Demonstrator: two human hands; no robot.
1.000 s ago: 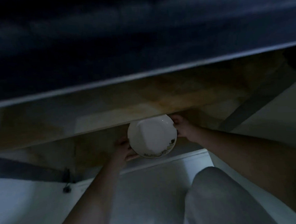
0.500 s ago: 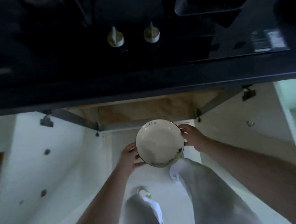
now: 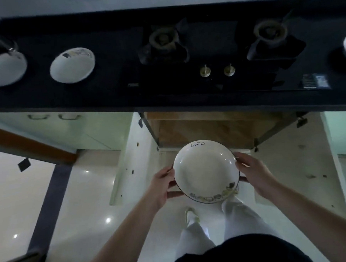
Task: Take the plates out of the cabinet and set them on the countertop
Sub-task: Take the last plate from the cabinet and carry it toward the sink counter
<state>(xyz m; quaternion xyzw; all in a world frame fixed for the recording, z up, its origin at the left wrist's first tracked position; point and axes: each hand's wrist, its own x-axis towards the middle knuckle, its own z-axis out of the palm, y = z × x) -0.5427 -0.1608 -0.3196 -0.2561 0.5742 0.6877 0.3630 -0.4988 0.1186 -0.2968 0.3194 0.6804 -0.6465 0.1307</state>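
Fingers (image 3: 172,184) of both our hands clamp the plate (image 3: 205,170) by opposite rims, level, with the countertop (image 3: 113,88) ahead and above.

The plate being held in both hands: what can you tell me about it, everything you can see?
The plate is round, shallow and glossy white, likely ceramic, with a thin dark rim. "Life" is handwritten near its far edge, and a small painted band runs along its near edge. It is empty, roughly level, face up, in front of the open cabinet, below the countertop. The left hand and right hand grip opposite sides.
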